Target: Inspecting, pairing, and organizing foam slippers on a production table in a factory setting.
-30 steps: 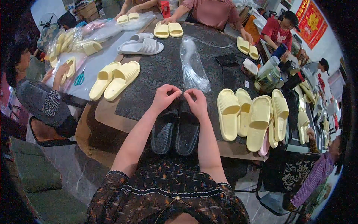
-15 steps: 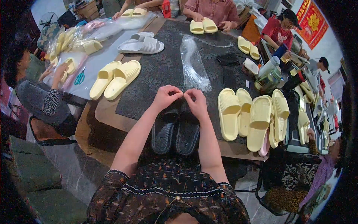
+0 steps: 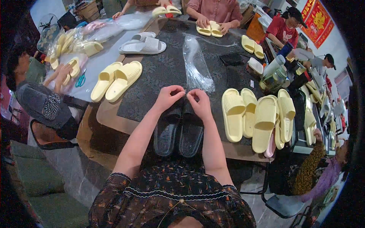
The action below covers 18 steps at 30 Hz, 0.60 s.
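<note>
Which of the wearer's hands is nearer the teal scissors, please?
Left: the left hand is right of the scissors; the right hand is just beyond it, farther right.

With the left hand (image 3: pixel 169 99) and right hand (image 3: pixel 199 103) at centre, a plastic bag (image 3: pixel 198 68) lies on the mat (image 3: pixel 157 76) at 12 o'clock, sandals (image 3: pixel 166 138) at 6, a slipper pair (image 3: pixel 124 81) at 9 with scissors (image 3: pixel 80 80) farther out, sandwiched slippers (image 3: pixel 264 123) between 3 and 4, a jar (image 3: pixel 280 78) between 2 and 3.

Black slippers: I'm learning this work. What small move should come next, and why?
Perhaps part the left hand and right hand slightly for a clearer look: both pinch, nearly meeting, near the black slippers, and anything between is too small to tell.
</note>
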{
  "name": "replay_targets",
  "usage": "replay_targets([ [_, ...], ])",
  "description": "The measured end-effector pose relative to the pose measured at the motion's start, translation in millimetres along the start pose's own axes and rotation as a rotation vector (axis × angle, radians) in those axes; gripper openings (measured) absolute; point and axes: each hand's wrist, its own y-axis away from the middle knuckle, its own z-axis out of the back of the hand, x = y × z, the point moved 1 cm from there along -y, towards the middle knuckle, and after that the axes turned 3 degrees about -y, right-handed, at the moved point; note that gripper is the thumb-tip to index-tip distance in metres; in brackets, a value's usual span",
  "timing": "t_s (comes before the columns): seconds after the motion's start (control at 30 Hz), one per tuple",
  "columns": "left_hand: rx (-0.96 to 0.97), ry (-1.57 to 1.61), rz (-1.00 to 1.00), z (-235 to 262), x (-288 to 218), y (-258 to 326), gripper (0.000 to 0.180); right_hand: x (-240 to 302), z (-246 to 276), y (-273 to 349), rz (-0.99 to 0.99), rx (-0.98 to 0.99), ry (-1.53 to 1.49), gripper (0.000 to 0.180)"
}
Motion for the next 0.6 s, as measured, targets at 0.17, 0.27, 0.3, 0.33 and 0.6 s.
replay_targets([
  [0.17,0.03,-0.067,0.017,-1.4,0.4,-1.3,0.015,-0.8,-0.2,-0.6,0.025,0.01,0.052,0.014],
  [0.27,0.049,-0.068,0.027,-1.6,0.9,-1.7,0.015,-2.2,-1.2,-1.0,0.036,0.005,0.06,0.014],
  [0.3,0.05,-0.055,0.017,-1.9,0.8,-1.9,0.015,-2.7,-1.4,-1.0,0.012,0.001,0.046,0.014],
  [0.33,0.043,-0.062,0.014,-2.3,0.7,-1.9,0.015,-2.8,-1.5,-0.7,0.036,-0.002,0.048,0.014],
  [0.6,0.065,-0.052,0.006,-2.5,-0.8,-2.5,0.014,-5.7,-2.4,0.1,-0.038,0.008,0.025,0.014],
])
